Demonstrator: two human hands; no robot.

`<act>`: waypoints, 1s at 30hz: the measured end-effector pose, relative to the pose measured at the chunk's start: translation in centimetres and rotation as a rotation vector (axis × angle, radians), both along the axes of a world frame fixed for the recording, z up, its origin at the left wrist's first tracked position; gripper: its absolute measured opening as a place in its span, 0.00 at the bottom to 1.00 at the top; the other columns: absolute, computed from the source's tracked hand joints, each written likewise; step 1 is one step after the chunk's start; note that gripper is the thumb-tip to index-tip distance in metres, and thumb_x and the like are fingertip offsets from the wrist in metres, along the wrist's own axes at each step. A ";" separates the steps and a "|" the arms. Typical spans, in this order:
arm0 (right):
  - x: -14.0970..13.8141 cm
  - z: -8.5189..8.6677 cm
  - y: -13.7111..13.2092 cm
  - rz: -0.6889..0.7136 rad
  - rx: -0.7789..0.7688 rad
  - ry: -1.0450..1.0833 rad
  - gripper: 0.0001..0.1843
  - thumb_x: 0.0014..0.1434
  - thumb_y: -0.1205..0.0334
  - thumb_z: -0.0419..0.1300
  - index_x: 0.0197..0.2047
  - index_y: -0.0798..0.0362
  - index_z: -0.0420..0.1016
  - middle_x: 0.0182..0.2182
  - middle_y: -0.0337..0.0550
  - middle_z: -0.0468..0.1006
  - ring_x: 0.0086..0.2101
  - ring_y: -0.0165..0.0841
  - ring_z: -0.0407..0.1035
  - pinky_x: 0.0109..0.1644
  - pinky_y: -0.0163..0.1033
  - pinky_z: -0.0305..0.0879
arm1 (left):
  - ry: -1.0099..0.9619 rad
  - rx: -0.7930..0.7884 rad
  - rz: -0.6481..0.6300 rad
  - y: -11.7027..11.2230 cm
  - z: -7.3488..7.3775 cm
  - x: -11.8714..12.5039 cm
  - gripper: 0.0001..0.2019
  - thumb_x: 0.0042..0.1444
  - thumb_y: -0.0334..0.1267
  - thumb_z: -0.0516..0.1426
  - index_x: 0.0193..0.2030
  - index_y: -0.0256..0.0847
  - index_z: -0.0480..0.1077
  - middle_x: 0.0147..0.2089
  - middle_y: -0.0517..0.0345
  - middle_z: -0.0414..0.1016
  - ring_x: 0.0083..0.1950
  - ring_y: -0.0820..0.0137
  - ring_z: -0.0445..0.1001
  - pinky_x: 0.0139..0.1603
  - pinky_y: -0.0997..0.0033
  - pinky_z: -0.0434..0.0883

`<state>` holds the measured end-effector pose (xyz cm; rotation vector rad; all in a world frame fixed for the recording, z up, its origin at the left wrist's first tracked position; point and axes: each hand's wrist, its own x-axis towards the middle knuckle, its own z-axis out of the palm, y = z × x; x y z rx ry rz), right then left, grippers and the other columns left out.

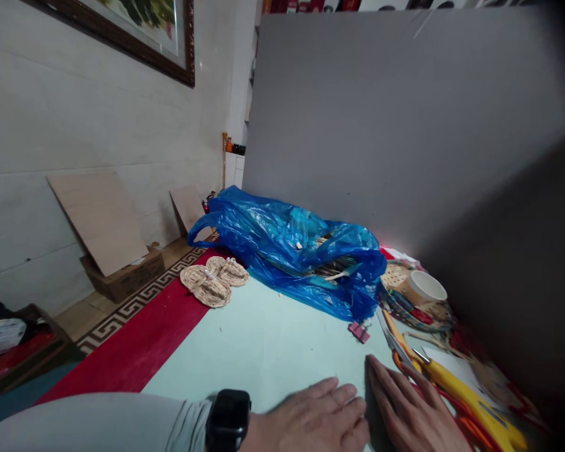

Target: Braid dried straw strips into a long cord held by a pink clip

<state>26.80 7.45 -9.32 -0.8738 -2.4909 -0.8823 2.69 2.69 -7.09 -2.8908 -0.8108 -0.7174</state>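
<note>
My left hand (311,417), with a black watch at its wrist, lies flat on the pale green sheet (273,339) at the bottom of the view, fingers stretched to the right. Just right of it, my right hand (412,408) rests with its fingers extended, holding nothing visible. Scissors with orange handles (399,333) lie by the right fingertips. Beside that hand is a yellow tool with a metal tip (466,392). A pink binder clip (359,332) sits a little beyond the fingers. Farther left are two small woven straw slippers (206,285) with pearl-like beads.
A crumpled blue plastic bag (273,232) holding straw-like material lies across the far side. At the right, a woven basket (395,307) contains a white-rimmed cup (427,287). A grey panel (381,125) stands behind. Boards (98,220) lean against the left wall.
</note>
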 end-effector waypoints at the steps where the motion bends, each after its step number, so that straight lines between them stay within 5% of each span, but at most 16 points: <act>1: -0.3 0.7 0.0 0.041 0.024 -0.045 0.24 0.52 0.78 0.50 0.48 0.52 0.75 0.47 0.53 0.82 0.44 0.45 0.76 0.51 0.52 0.66 | 0.001 0.000 -0.007 0.0 -0.1 0.0 0.17 0.71 0.32 0.46 0.54 0.27 0.73 0.57 0.42 0.80 0.61 0.61 0.75 0.64 0.65 0.69; 8: -1.4 4.5 -0.8 0.103 0.081 -0.146 0.23 0.54 0.82 0.45 0.41 0.52 0.76 0.34 0.46 0.83 0.38 0.45 0.74 0.52 0.57 0.61 | -0.012 -0.121 0.031 -0.2 0.3 0.1 0.18 0.72 0.33 0.44 0.55 0.27 0.72 0.57 0.41 0.80 0.62 0.62 0.74 0.66 0.66 0.67; 18: -2.3 2.2 -0.5 0.044 -0.056 -0.018 0.19 0.54 0.78 0.52 0.40 0.50 0.78 0.34 0.47 0.82 0.42 0.47 0.72 0.54 0.54 0.66 | 0.153 -0.002 0.004 -0.1 0.7 0.0 0.17 0.70 0.37 0.50 0.56 0.26 0.70 0.57 0.40 0.79 0.63 0.58 0.73 0.66 0.62 0.65; 26: -1.4 5.3 -0.6 0.218 -0.064 -0.051 0.22 0.58 0.77 0.47 0.47 0.51 0.77 0.40 0.47 0.82 0.43 0.44 0.72 0.47 0.47 0.68 | 0.163 -0.110 -0.038 -0.4 1.8 -0.4 0.24 0.69 0.45 0.50 0.60 0.23 0.67 0.61 0.35 0.75 0.66 0.54 0.69 0.70 0.59 0.60; 30: -1.3 5.1 -0.3 0.097 -0.256 0.044 0.15 0.61 0.74 0.47 0.36 0.51 0.73 0.32 0.45 0.78 0.34 0.39 0.70 0.45 0.45 0.65 | 0.040 -0.239 -0.026 -0.9 1.3 -0.7 0.26 0.69 0.46 0.51 0.64 0.24 0.65 0.65 0.33 0.71 0.70 0.55 0.64 0.73 0.59 0.55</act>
